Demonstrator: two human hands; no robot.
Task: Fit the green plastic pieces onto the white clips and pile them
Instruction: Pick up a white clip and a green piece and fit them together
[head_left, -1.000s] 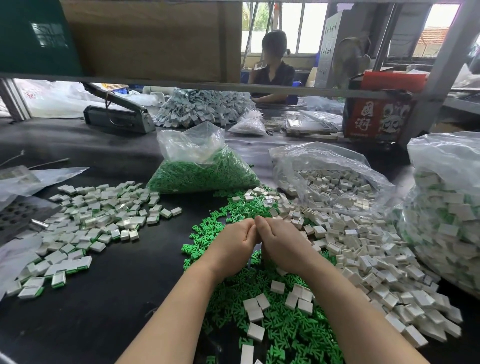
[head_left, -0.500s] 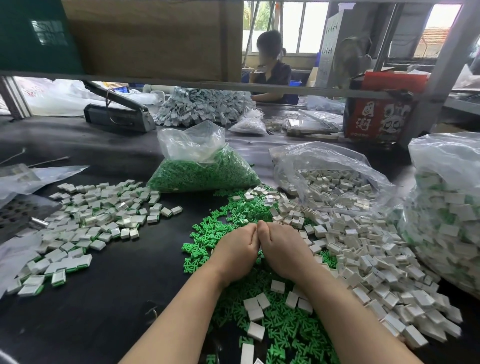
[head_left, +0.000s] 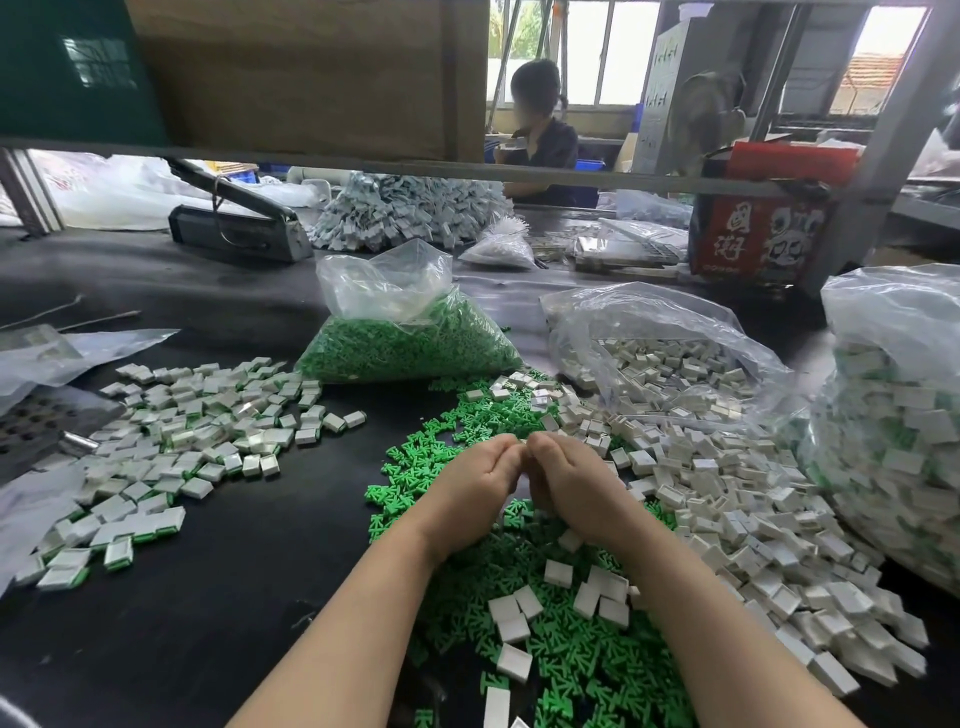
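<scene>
My left hand (head_left: 475, 486) and my right hand (head_left: 569, 486) are pressed together, knuckles up, over a heap of loose green plastic pieces (head_left: 571, 654). Their fingers curl round something small between them; a sliver of white shows at the fingertips, the rest is hidden. Loose white clips (head_left: 737, 499) spread to the right of my hands, and a few lie on the green heap. A pile of fitted white-and-green clips (head_left: 171, 447) lies on the black table at the left.
A plastic bag of green pieces (head_left: 410, 348) and an open bag of white clips (head_left: 670, 364) stand behind the heaps. A big bag of fitted clips (head_left: 893, 447) stands at the right. A bag sealer (head_left: 239, 228) and a person sit farther back. Bare black table (head_left: 218, 597) lies front left.
Both hands stay pressed together over the green heap; they have shifted only slightly. The piles have not moved.
</scene>
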